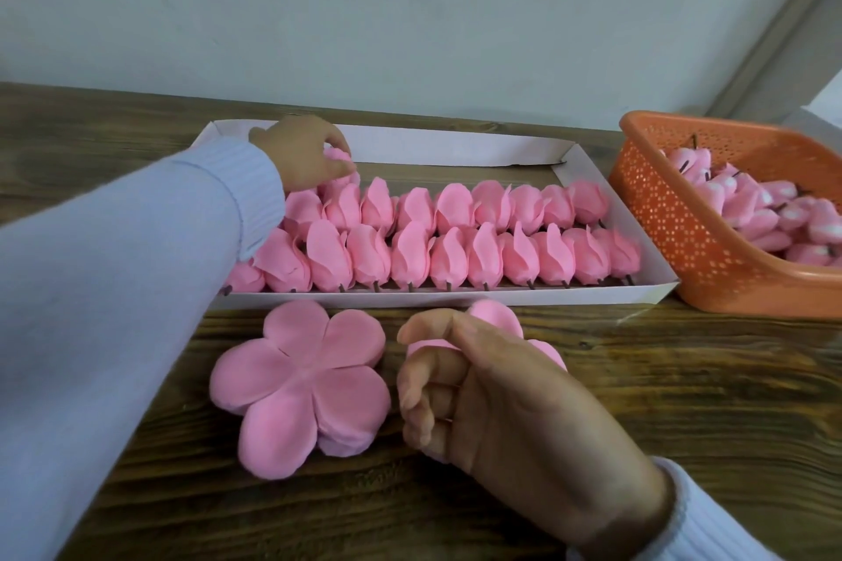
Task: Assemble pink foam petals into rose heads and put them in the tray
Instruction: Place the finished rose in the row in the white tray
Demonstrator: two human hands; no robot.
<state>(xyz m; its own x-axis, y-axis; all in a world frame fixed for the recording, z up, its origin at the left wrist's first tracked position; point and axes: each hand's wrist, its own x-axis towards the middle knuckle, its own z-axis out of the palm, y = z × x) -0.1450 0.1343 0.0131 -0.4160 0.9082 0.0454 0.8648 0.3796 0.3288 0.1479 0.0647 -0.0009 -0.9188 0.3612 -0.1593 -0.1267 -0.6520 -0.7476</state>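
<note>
Left arm, in a pale sleeve, extended across the white cardboard tray [455,148]. Left hand [300,150] has its fingers curled round a rose head [339,156] at the tray's far-left, behind two full rows of rose heads [455,237]. Right hand [492,396] has curled fingers, thumb against forefinger, over a petal stack [494,314]; a grip on it cannot be told. Five-lobed petal stack [300,383] lies beside it on the wooden table [683,401].

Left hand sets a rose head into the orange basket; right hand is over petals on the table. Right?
No. The head view shows the left hand setting the rose head into the white tray, not the orange basket; the rest holds.
</note>
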